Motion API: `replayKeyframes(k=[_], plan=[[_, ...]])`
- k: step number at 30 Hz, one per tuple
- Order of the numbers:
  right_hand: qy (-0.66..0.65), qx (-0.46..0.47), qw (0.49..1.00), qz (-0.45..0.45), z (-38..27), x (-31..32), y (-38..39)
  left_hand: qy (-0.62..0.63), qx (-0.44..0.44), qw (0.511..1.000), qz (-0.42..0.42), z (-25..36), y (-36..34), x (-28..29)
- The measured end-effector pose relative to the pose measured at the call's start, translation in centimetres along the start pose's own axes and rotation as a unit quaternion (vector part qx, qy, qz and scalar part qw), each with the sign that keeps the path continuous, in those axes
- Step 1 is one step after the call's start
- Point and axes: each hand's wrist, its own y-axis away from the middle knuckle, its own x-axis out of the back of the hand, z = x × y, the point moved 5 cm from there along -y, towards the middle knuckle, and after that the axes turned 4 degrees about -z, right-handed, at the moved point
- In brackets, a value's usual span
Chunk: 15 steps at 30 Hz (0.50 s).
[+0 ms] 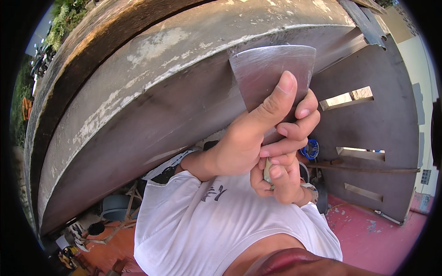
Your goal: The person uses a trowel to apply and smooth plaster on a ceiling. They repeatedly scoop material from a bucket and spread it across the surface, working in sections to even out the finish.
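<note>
My left hand (246,140) grips a wide metal scraper blade (258,69), its thumb lying on the blade's face and its fingers curled round the side. Just below it, my right hand (283,181), with something on its wrist, is closed on the scraper's pale handle (268,170). The blade is held up in front of the underside of a weathered concrete ledge (152,50), its straight wide edge at the top. Part of the handle is hidden by my fingers.
A worn wooden beam (69,55) runs along the ledge. On the right stands a dark slotted panel (363,124) with a pole across it and a blue basket (311,149) beside it. A grey tub (115,207) and clutter lie lower left. Pink floor (373,239) shows lower right.
</note>
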Motion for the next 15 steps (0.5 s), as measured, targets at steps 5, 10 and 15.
replayKeyframes(k=[5,10,15], plan=[[0.014,0.001,1.000,0.010,-1.4,-0.5,-1.5,-0.014,-0.002,1.000,-0.003,1.5,-0.6,-0.7],[0.029,0.013,0.999,-0.010,-0.3,0.2,-0.3,-0.001,-0.001,1.000,0.003,0.0,0.1,0.2],[-0.008,-0.003,1.000,-0.013,-0.5,-0.1,-0.1,-0.008,-0.004,1.000,-0.004,0.5,0.0,-0.3]])
